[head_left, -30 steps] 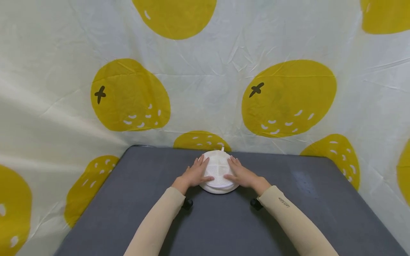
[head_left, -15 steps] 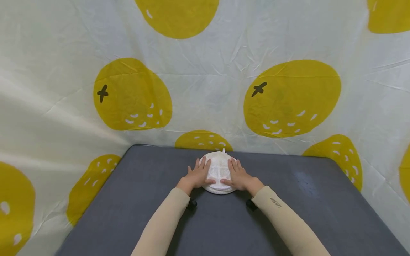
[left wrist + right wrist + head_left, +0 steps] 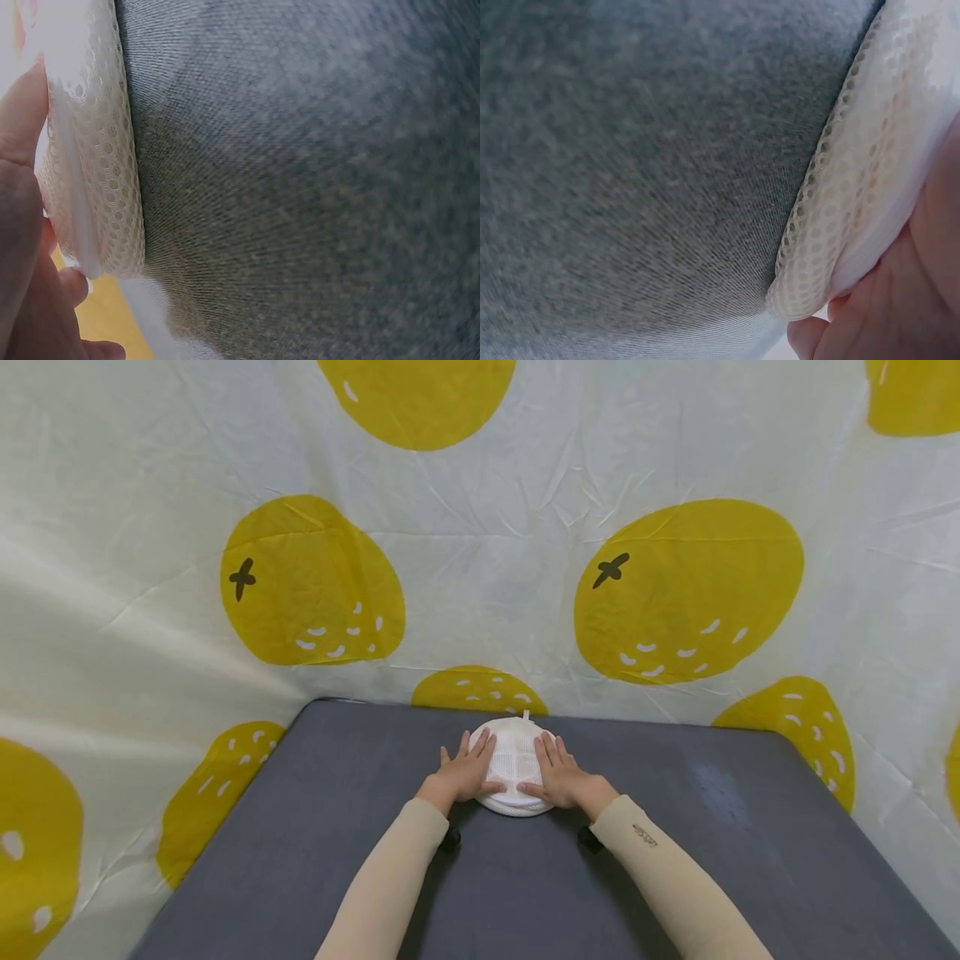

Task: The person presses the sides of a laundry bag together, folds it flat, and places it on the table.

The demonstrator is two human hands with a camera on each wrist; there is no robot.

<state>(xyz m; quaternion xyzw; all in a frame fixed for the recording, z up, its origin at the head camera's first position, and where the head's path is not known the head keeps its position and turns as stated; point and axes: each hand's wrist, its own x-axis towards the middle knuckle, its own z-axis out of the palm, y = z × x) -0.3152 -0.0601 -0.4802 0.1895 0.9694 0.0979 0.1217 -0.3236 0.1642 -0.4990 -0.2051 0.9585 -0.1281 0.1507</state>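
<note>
A round white mesh laundry bag [image 3: 514, 758] lies near the far edge of the dark grey table, a small loop sticking up at its back. My left hand [image 3: 467, 773] rests on its left side, fingers spread and straight, thumb pointing inward across the front. On the opposite side my right hand [image 3: 561, 776] lies in much the same way. In the left wrist view, the honeycomb mesh side [image 3: 105, 172] and a smooth white band [image 3: 79, 195] show beside the fingers. The right wrist view has the fingertips at the bag's mesh edge [image 3: 817, 247]. Its underside is hidden.
The grey table [image 3: 517, 893] reaches toward me beneath both forearms. A pale cloth backdrop [image 3: 480, 585] with large yellow fruit prints hangs right behind the table's far edge and along the sides. Dark wrist cameras [image 3: 590, 839] sit under the sleeves.
Both hands have come slightly closer together and a little nearer to me, thumbs lower on the bag. The bag's top looks flatter. Since half a second ago hardly anything has moved.
</note>
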